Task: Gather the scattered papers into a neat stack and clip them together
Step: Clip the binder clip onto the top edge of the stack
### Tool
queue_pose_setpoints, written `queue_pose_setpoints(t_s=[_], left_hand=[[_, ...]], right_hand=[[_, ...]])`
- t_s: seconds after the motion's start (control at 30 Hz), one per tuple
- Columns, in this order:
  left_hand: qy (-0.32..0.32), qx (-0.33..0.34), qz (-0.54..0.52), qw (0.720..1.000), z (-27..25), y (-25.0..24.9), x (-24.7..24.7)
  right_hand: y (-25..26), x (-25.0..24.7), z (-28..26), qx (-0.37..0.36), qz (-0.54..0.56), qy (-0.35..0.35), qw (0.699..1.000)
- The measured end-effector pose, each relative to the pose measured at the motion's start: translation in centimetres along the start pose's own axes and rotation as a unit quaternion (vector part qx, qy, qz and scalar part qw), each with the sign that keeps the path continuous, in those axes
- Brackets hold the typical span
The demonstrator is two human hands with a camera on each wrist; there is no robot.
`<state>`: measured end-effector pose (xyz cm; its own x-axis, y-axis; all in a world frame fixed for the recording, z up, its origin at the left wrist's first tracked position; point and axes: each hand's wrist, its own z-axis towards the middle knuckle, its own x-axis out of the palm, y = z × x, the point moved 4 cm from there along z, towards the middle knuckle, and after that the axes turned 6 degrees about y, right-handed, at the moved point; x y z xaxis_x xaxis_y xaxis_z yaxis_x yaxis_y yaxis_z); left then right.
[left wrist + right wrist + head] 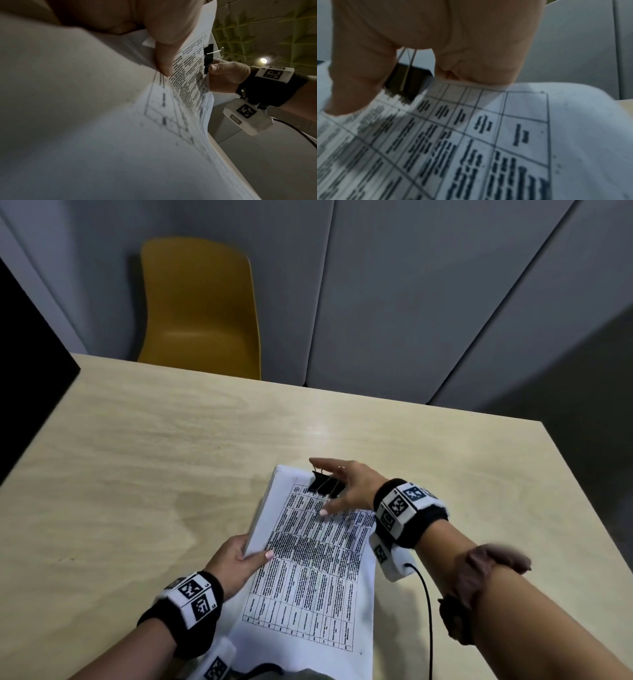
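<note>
Head view shows the stack of papers [308, 570] lying on the near middle of the wooden table [144, 446], its left long edge lifted off the surface, its top sheet printed with a dense table of text. A black binder clip [325, 486] sits on the far short edge of the stack, clamped over the sheets, wire handles standing up. The right hand [346, 484] is at that clip: the left wrist view shows its thumb and a finger on the wire handles [215, 54], while the other fingers stretch out straight, one fingertip touching the top sheet. The left hand [236, 559] grips the raised left edge of the stack, thumb on top of the sheet and fingers curled beneath. Right wrist view is blurred, yet shows the clip [409, 82] between two fingers above the printed sheet. Both wrists carry black bands with coded markers. Beyond the far edge of the table stands a yellow chair [198, 306] against grey wall panels [411, 285].
</note>
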<state>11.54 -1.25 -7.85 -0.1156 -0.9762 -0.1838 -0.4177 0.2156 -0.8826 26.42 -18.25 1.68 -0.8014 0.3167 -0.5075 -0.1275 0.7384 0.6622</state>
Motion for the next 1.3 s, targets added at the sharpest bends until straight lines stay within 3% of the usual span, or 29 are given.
queue_pose_setpoints(t_s=[0.3, 0.5, 0.7, 0.87, 1.0, 1.13, 1.23, 1.3], left_hand=[[-0.009, 0.016, 0.039, 0.999, 0.1, -0.3, 0.0], [0.006, 0.001, 0.015, 1.000, 0.2, 0.1, -0.1], [0.024, -0.013, -0.018, 0.999, 0.1, 0.0, -0.1], [0.028, -0.017, -0.029, 0.999, -0.1, -0.2, 0.1], [0.023, -0.017, -0.025, 0.999, -0.2, -0.4, 0.0], [0.030, -0.020, -0.013, 0.999, 0.0, -0.2, -0.1], [0.033, -0.022, -0.014, 0.999, -0.1, -0.1, -0.1], [0.025, -0.032, -0.031, 0.999, -0.2, -0.1, 0.0]], right_hand=[[0.6, 0.2, 0.2, 0.050, -0.091, 0.021, 0.994], [0.4, 0.3, -0.5, 0.021, -0.051, 0.006, 0.998], [-0.4, -2.1, -2.2, -0.010, 0.147, -0.010, 0.989], [-1.0, -1.1, -2.1, -0.033, 0.095, 0.024, 0.995], [-0.2, 0.2, -1.8, -0.030, -0.023, -0.056, 0.998], [0.7, 1.5, -1.4, -0.024, -0.121, -0.153, 0.981], [0.4, 2.0, -1.1, -0.029, -0.121, -0.202, 0.972], [0.1, 1.9, -1.1, -0.047, -0.052, -0.209, 0.975]])
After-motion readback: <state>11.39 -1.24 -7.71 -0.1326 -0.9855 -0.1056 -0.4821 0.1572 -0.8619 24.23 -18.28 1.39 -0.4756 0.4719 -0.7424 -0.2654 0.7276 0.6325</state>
